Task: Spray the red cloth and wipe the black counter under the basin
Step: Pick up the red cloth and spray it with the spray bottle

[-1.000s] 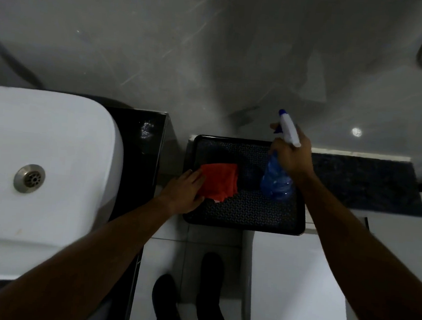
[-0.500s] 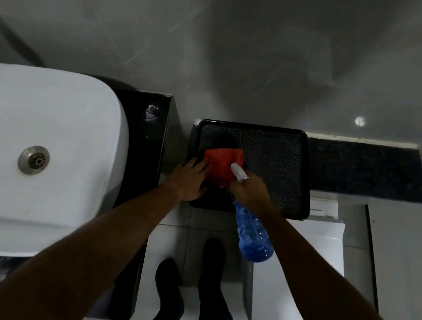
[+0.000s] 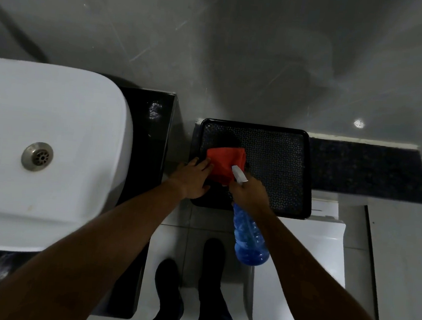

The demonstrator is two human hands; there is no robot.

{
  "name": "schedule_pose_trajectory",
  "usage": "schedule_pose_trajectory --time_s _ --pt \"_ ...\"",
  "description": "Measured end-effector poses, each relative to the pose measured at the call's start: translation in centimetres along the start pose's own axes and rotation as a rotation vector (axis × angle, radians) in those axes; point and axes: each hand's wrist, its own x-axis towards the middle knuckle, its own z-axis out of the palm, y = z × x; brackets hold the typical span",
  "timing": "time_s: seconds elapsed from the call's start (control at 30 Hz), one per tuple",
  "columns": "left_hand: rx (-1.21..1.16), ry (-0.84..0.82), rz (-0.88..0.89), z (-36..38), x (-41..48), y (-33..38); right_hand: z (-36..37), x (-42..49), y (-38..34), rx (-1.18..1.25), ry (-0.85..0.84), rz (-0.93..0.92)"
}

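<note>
A red cloth (image 3: 226, 164) lies folded on a black tray (image 3: 282, 165). My left hand (image 3: 194, 178) rests on the tray's left edge with its fingers touching the cloth's left side. My right hand (image 3: 249, 194) grips the neck of a blue spray bottle (image 3: 249, 235), tilted so its white nozzle (image 3: 239, 175) points at the cloth from the near side. The black counter (image 3: 147, 139) shows as a glossy strip to the right of the white basin (image 3: 46, 154).
The tray sits on a ledge against the grey wall, with a dark stone strip (image 3: 365, 169) to its right. A white toilet cistern (image 3: 324, 244) stands below the tray. My feet (image 3: 187, 284) are on the tiled floor between counter and toilet.
My right hand lifted the spray bottle off the tray's right side, swung it toward me and tipped its nozzle at the cloth. My left hand stayed at the cloth.
</note>
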Motion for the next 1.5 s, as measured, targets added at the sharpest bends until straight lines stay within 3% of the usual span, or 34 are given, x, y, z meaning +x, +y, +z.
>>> schedule_pose_trajectory --time_s 0.13,0.4,0.53,0.7,1.0,1.1,1.23,1.37,1.5 --pt "0.008 0.000 0.000 0.1 0.1 0.0 -0.2 0.1 1.0 0.001 0.060 0.022" --pt "0.013 -0.010 -0.010 0.3 0.2 0.0 0.5 -0.6 2.0 -0.067 -0.005 0.111" --pt "0.018 -0.001 -0.007 0.3 0.0 0.1 1.6 -1.3 1.9 -0.070 -0.062 0.032" --pt "0.010 0.006 -0.005 0.3 0.0 0.1 1.6 -0.6 1.3 -0.010 0.061 0.050" --pt "-0.002 0.016 -0.007 0.2 0.1 0.2 -0.1 -0.1 2.3 -0.077 0.040 0.048" --pt "-0.035 0.056 0.002 -0.3 0.4 0.2 -2.2 -0.4 1.7 0.036 0.104 -0.013" --pt "-0.048 0.148 -0.013 -1.4 1.2 0.6 -6.5 -0.2 0.3 0.357 0.222 -0.098" --pt "-0.130 0.233 -0.039 -2.0 2.0 1.2 -9.3 0.9 -0.6 0.647 0.311 -0.328" --pt "-0.169 0.183 -0.044 -2.0 3.1 1.6 -9.4 2.4 -0.2 0.609 0.419 -0.472"
